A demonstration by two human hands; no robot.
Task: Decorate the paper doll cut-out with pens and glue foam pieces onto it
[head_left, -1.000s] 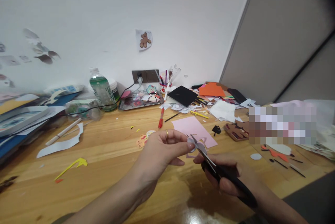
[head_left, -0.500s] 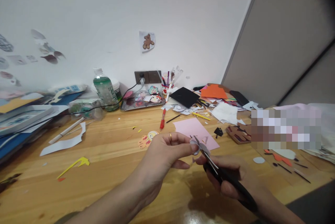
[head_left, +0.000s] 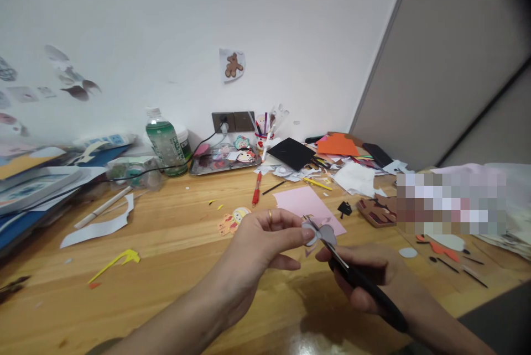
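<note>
Between thumb and fingers, my left hand (head_left: 271,239) pinches a small pale grey piece of paper (head_left: 327,234) above the table. My right hand (head_left: 369,277) is closed round the handles of black scissors (head_left: 360,280). Their blades lie across the paper, close to my left fingertips, and look nearly closed. Behind my hands a pink sheet of paper (head_left: 296,200) lies flat. A paper cutout figure (head_left: 227,223) in yellow and orange is partly covered by my left hand.
A green bottle (head_left: 166,145) and a metal tray (head_left: 224,166) stand by the wall. Black card (head_left: 291,153) and orange card (head_left: 338,145) lie on paper scraps at the back. A red pen (head_left: 256,189) lies mid-table. Small cut pieces, including an orange one (head_left: 442,249), lie at right.
The scissor blades have closed further across the grey paper, and my right hand has shifted slightly right. My left hand keeps its pinch. The whole view has moved a little.
</note>
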